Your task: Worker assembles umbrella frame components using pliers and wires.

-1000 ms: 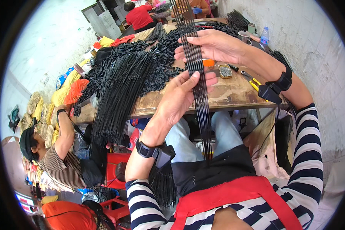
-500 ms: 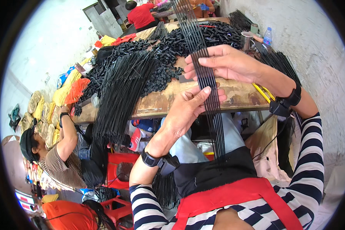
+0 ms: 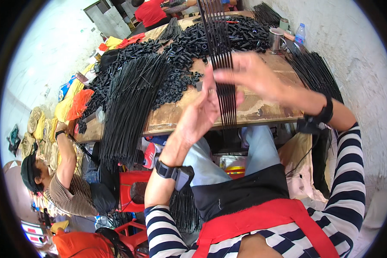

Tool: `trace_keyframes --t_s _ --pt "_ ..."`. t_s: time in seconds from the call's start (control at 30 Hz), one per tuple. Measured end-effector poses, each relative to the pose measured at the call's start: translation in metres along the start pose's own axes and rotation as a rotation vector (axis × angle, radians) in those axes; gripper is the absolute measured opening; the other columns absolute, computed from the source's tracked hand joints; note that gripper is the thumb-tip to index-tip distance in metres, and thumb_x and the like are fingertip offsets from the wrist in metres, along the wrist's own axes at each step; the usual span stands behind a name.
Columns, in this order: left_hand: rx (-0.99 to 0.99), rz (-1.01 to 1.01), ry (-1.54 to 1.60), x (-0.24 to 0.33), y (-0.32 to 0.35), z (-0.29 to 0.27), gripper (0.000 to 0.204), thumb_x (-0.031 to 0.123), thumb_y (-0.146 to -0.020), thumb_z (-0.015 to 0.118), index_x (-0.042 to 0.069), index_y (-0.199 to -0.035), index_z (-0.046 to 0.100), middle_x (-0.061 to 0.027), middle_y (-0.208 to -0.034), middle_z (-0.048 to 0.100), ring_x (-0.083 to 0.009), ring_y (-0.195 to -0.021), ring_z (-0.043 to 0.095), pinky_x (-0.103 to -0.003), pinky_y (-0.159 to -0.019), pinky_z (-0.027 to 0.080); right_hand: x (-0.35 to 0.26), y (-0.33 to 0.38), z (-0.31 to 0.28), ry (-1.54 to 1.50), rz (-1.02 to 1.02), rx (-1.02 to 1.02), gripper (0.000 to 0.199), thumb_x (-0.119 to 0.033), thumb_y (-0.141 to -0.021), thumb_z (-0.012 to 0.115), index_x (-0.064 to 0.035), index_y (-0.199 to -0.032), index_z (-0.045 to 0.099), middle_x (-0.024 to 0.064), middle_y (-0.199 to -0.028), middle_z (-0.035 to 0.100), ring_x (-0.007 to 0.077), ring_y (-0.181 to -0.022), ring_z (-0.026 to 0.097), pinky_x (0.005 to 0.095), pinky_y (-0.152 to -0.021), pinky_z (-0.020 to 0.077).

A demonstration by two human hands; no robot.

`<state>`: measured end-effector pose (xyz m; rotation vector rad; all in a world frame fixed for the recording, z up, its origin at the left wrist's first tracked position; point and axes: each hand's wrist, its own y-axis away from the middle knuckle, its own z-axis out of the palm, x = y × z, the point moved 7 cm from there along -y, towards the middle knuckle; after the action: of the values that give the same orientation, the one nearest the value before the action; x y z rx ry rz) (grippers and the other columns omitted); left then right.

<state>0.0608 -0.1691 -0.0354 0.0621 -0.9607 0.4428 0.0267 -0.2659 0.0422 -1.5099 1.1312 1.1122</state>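
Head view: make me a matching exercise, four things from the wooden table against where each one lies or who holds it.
Things:
1. Fan of thin black rods
2. Shiny metal mug
3. Clear plastic bottle with blue cap
4. Long bundle of thin black rods

Places:
A. Far right corner of the wooden table, beside the white wall
B. Spread over the table's left side, its ends past the near edge
C. Between the left hand and right hand
D. Just left of the bottle, by the heap of short black tubes

Pairs: 1-C, 2-D, 3-A, 4-B
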Motion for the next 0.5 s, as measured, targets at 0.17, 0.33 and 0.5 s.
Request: trace_keyframes --t_s 0.17,0.33,0.5 --pt "0.226 -0.28 0.218 -0.069 -0.009 -0.069 0.059 0.045 -0.102 0.024 -0.001 -0.138 0.037 -0.0223 -0.136 0.047 -0.0367 -0.125 0.048 -0.048 -0.107 0.038 0.124 0.067 0.056 0.121 -0.003 -0.102 0.019 -0.014 -0.088 0.067 -0.0013 -0.102 0.07 0.0052 -0.096 0.072 0.0108 -0.093 0.065 0.0257 -0.088 0.0498" --pt "0.038 -0.202 0.183 -0.044 -0.087 -0.135 0.052 0.038 -0.103 0.032 -0.006 -0.13 0.041 -0.0222 -0.122 0.057 -0.0306 -0.11 0.058 -0.041 -0.097 0.045 0.137 0.029 0.033 0.107 0.036 -0.024 0.019 -0.013 -0.089 0.064 -0.0046 -0.104 0.07 0.0063 -0.098 0.072 0.0109 -0.089 0.067 0.0265 -0.081 0.0512" --pt "0.553 0.105 -0.116 -0.021 -0.061 -0.182 0.036 0.008 -0.096 0.049 -0.006 -0.129 0.047 -0.0112 -0.111 0.063 -0.0179 -0.106 0.057 -0.032 -0.099 0.041 0.181 -0.001 0.013 0.034 0.079 0.075 0.021 -0.014 -0.088 0.065 -0.0028 -0.105 0.069 0.0075 -0.093 0.073 0.0106 -0.088 0.068 0.026 -0.078 0.0513"
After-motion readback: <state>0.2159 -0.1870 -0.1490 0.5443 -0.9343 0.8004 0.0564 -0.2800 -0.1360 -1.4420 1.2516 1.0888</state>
